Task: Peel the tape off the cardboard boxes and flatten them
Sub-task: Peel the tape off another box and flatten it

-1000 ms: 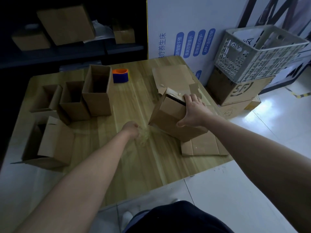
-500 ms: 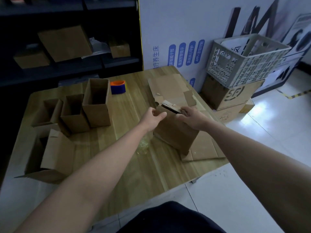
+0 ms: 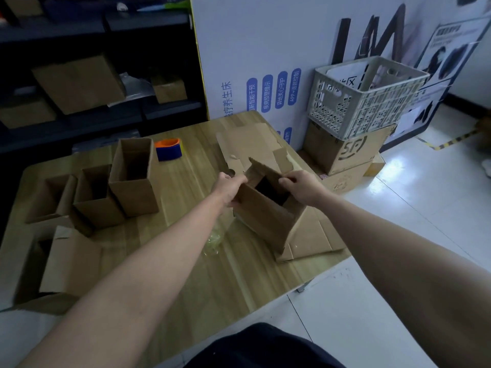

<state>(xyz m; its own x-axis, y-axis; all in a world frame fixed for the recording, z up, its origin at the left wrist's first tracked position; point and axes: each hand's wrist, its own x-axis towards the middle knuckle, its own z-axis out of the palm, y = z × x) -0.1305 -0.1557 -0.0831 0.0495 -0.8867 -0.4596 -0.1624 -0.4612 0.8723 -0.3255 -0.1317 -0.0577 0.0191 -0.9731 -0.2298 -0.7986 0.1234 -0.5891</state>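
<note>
A small cardboard box (image 3: pixel 261 216) stands tilted on the wooden table (image 3: pixel 186 261), its top open and dark inside. My left hand (image 3: pixel 229 185) grips the box's left top flap. My right hand (image 3: pixel 300 187) grips the right top edge. A crumpled wad of clear peeled tape (image 3: pixel 214 239) lies on the table just left of the box, under my left forearm. Flattened cardboard (image 3: pixel 310 237) lies beneath and to the right of the box, and more flat cardboard (image 3: pixel 247 142) lies behind it.
Several open boxes (image 3: pixel 132 179) stand at the table's left, one lying on its side (image 3: pixel 66 264) near the front. A blue and orange tape roll (image 3: pixel 168 149) sits behind them. A white crate (image 3: pixel 366 96) on a printed carton (image 3: pixel 350 150) stands on the floor to the right.
My left hand let go of the tape wad on the table and rose to the box's top flap. The box top has been pulled open between both hands.
</note>
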